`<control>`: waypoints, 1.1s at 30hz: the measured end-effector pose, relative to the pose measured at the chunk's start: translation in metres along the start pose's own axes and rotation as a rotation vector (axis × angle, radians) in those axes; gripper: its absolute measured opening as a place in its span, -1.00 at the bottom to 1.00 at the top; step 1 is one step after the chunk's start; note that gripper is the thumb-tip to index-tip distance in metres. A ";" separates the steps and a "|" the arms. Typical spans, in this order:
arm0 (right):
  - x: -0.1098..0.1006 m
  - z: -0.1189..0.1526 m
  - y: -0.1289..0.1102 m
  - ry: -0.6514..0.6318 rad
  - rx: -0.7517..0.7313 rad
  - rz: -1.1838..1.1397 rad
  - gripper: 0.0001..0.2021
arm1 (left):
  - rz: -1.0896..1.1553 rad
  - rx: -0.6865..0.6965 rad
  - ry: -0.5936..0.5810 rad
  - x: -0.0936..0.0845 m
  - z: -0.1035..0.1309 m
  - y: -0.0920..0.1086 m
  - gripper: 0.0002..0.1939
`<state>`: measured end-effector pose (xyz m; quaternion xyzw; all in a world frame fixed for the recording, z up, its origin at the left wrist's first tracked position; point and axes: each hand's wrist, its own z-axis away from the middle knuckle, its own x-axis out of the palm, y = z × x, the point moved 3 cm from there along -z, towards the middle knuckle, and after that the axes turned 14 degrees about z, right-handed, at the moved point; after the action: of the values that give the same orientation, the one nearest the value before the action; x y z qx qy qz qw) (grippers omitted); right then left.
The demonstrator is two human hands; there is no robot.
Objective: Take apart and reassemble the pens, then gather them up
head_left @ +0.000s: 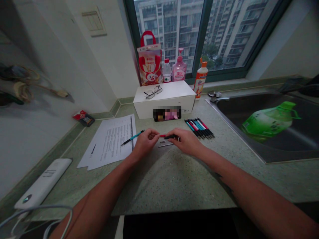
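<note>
Between my two hands is a red and black pen point(163, 135), lying roughly level above the counter. My left hand point(148, 141) pinches its red end, and the fingers of my right hand point(183, 141) are closed on the black part. Small pen parts, one a thin silvery rod point(165, 145), lie on the counter just below the hands. Left of my left hand, a teal and black pen point(132, 137) rests across printed sheets point(112, 142). A row of several teal, red and black pens point(199, 128) lies to the right, beyond my right hand.
A white box point(164, 94) with glasses point(153, 92) on top stands behind the hands, a phone point(166, 114) against its front. Bottles and a red bag point(150, 66) are behind it. The sink point(281, 142) with a green jug is right; a white power strip point(45, 182) is left.
</note>
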<state>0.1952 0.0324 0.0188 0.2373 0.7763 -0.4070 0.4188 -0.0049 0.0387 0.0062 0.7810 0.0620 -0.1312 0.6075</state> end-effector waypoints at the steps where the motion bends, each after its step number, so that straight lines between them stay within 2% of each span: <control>1: 0.001 0.001 -0.001 -0.037 -0.016 0.017 -0.83 | -0.092 0.017 -0.008 -0.001 0.000 -0.001 -0.91; 4: 0.006 0.003 -0.006 -0.138 -0.086 0.053 -0.80 | -0.347 0.059 -0.042 -0.002 0.002 -0.003 -0.90; 6: 0.009 0.005 -0.009 -0.193 -0.135 0.075 -0.78 | -0.442 0.048 -0.065 -0.001 0.003 -0.005 -0.89; 10: 0.013 0.007 -0.011 -0.275 -0.143 0.114 -0.75 | -0.560 -0.009 -0.108 0.000 0.004 -0.005 -0.92; 13: 0.014 0.007 -0.010 -0.304 -0.141 0.157 -0.80 | -0.573 0.000 -0.107 0.000 0.004 -0.003 -0.92; 17: 0.010 0.005 -0.006 -0.184 -0.070 0.205 -0.81 | -0.329 0.016 -0.082 0.002 0.003 0.002 -0.91; 20: 0.006 0.003 -0.003 -0.099 0.002 0.186 -0.81 | -0.069 -0.015 -0.130 0.006 0.003 0.005 -0.88; 23: 0.003 0.003 -0.002 -0.071 0.017 0.148 -0.81 | 0.083 -0.042 -0.182 0.010 0.004 0.007 -0.85; 27: 0.001 0.003 -0.002 -0.034 0.012 0.123 -0.84 | 0.211 -0.087 -0.185 0.011 0.004 0.006 -0.83; 33: 0.001 0.003 -0.002 -0.008 0.072 0.113 -0.84 | 0.268 -0.106 -0.119 0.010 0.003 0.002 -0.84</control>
<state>0.1947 0.0292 0.0184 0.2940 0.7448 -0.4113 0.4355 0.0053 0.0343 0.0049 0.7400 -0.0720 -0.0917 0.6624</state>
